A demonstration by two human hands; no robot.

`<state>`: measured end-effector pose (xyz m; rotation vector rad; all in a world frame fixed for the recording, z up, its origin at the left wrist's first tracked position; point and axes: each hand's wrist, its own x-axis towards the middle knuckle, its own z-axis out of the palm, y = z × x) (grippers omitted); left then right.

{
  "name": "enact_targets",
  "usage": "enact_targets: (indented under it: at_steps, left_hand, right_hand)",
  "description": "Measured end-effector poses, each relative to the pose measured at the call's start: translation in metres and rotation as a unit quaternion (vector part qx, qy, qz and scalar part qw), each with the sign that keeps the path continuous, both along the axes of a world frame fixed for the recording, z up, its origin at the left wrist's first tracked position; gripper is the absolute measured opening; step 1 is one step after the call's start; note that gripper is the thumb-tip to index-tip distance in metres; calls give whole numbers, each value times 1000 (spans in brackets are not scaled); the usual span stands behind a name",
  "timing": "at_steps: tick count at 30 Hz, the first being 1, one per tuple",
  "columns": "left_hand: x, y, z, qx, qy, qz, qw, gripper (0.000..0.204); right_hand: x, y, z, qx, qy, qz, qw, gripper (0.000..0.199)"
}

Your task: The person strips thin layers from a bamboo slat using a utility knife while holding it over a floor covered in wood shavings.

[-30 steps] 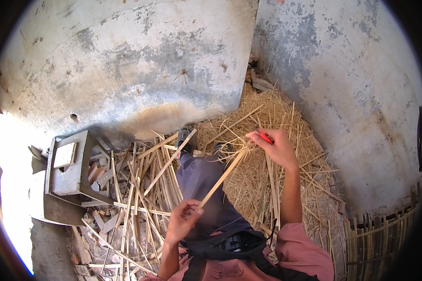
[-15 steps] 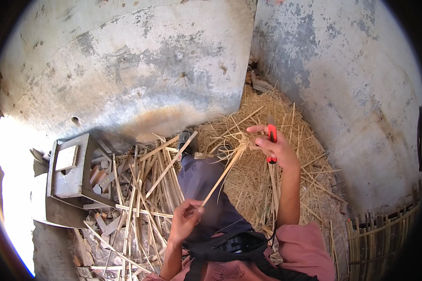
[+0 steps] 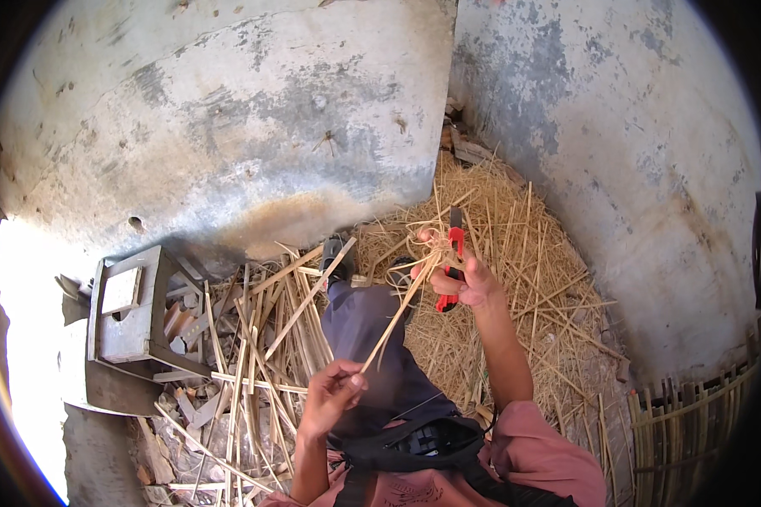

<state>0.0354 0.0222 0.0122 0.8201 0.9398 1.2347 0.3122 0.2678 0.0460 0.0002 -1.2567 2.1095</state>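
My left hand (image 3: 331, 395) pinches the near end of a thin bamboo strip (image 3: 395, 313) that slants up to the right. My right hand (image 3: 468, 283) grips a red-handled knife (image 3: 453, 258), its dark blade pointing up, at the strip's far end. Pale curled shavings (image 3: 423, 238) bunch beside the blade. Both hands are raised over my lap, which is covered by dark blue cloth (image 3: 372, 346).
Split bamboo sticks (image 3: 262, 338) lie heaped on the left. A mound of straw-like shavings (image 3: 516, 279) fills the corner. A small grey wooden stool (image 3: 131, 313) lies tipped at the left. Stained concrete walls (image 3: 254, 127) close in behind. Woven bamboo work (image 3: 693, 422) sits at lower right.
My right hand with the knife has moved along the strip, and curled shavings have gathered at the blade. My left hand has kept its hold on the near end.
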Motion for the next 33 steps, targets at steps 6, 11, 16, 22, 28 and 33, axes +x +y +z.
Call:
enact_targets:
  at_steps: [6,11,16,22,28,33]
  left_hand:
    - [-6,5,5,1,-21,-21,1000,18]
    - [1,8,8,10,-40,-35,999,18]
    - [2,10,11,17,-16,-46,999,19]
    - [-2,11,13,38,-8,-14,999,21]
    - [-12,7,9,36,15,-22,999,21]
    - [-12,8,4,39,49,7,998,22]
  right_hand:
    - [-16,-15,17,0,9,-41,999,107]
    - [-29,-35,31,-30,-34,-145,988,101]
    - [-47,-46,32,21,-28,-251,967,94]
    - [-39,-36,39,-7,10,-116,993,95]
    - [-19,-21,50,64,-32,-3,997,103]
    - [-28,-27,61,61,-62,22,996,107]
